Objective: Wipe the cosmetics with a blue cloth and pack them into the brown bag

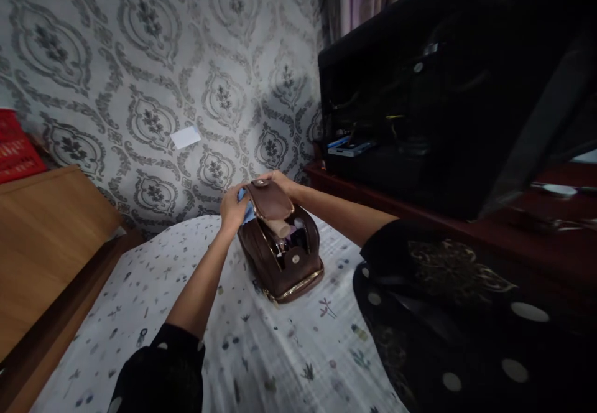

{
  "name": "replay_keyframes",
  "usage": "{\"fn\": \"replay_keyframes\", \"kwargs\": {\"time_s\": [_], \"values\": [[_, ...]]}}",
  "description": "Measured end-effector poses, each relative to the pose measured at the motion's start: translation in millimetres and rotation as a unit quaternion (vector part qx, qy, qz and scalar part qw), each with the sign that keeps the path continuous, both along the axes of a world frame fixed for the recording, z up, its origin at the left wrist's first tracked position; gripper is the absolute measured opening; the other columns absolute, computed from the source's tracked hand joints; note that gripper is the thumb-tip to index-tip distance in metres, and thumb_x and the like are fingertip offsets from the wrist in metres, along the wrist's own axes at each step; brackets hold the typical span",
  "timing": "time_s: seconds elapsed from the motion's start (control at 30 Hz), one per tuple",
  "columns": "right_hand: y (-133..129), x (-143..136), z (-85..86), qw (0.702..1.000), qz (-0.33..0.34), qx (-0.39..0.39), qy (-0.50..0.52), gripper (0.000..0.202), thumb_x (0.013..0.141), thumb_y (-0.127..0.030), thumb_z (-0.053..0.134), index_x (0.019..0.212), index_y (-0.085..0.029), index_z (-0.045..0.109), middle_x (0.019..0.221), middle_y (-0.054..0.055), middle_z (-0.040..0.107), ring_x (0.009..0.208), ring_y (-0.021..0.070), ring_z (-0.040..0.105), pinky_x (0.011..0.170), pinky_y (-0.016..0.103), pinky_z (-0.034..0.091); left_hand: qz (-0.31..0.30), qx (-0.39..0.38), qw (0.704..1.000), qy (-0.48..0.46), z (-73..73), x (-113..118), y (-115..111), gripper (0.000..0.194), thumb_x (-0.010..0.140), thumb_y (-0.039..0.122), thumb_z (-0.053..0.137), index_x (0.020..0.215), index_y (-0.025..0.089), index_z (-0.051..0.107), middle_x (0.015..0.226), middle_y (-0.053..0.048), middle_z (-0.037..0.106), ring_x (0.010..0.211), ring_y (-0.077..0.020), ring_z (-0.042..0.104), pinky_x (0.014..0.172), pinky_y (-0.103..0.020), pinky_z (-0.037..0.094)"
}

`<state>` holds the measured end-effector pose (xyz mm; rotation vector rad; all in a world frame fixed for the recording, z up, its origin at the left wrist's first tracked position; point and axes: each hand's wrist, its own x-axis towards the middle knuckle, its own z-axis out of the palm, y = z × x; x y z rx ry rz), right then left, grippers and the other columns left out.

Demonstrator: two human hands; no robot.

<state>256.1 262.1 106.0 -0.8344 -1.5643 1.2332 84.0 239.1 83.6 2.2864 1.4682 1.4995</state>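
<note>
A brown cosmetic bag [261,260] stands on the patterned white cloth, its top gaping. Its flap [274,198], with a metal snap, is raised at the far side. Inside lie a beige tube [280,229] and several small items too dark to name. My left hand [233,208] is closed at the flap's left edge, round a crumpled light-blue cloth [249,211]. Behind the flap's far right edge, my right hand [280,183] grips it; most of those fingers are hidden.
The white bedsheet [163,301] spreads around the bag. A wooden cabinet [56,226] with a red basket [18,148] stands left. On the right, a large dark television [420,108] rests on a red-brown surface. Patterned wallpaper [149,77] closes off the back.
</note>
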Motion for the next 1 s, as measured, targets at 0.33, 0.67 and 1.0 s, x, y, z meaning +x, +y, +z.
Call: {"fn": "replay_keyframes", "kwargs": {"time_s": [0.33, 0.67, 1.0], "values": [[-54.5, 24.8, -25.0, 0.989, -0.112, 0.084, -0.046, 0.026, 0.069, -0.018, 0.075, 0.095, -0.019, 0.078, 0.098, 0.001, 0.078, 0.103, 0.0231, 0.068, 0.096, 0.034, 0.050, 0.017, -0.009, 1.000, 0.020, -14.3, 1.3, -25.7, 0.030, 0.087, 0.025, 0.057, 0.110, 0.022, 0.074, 0.111, -0.007, 0.071, 0.109, -0.0271, 0.062, 0.098, -0.036, 0.044], [-135.5, 5.9, -53.1, 0.902, -0.334, 0.180, -0.206, 0.047, 0.090, -0.030, 0.058, 0.136, -0.021, 0.061, 0.136, 0.008, 0.065, 0.120, 0.0268, 0.062, 0.103, 0.040, 0.048, 0.021, 0.009, 1.000, 0.018, -26.3, 1.7, -38.1, 0.029, 0.090, 0.027, 0.053, 0.112, 0.023, 0.073, 0.116, -0.007, 0.072, 0.111, -0.0257, 0.062, 0.100, -0.037, 0.045], [-147.9, -5.3, -60.5, 0.895, -0.331, 0.189, -0.233, 0.050, 0.088, -0.027, 0.061, 0.138, -0.028, 0.056, 0.139, 0.004, 0.062, 0.129, 0.0265, 0.055, 0.110, 0.037, 0.042, 0.044, 0.033, 0.998, -0.020, -35.1, 9.9, -37.6, 0.032, 0.086, 0.025, 0.052, 0.110, 0.023, 0.073, 0.113, -0.007, 0.072, 0.109, -0.0253, 0.062, 0.101, -0.037, 0.045]]}}
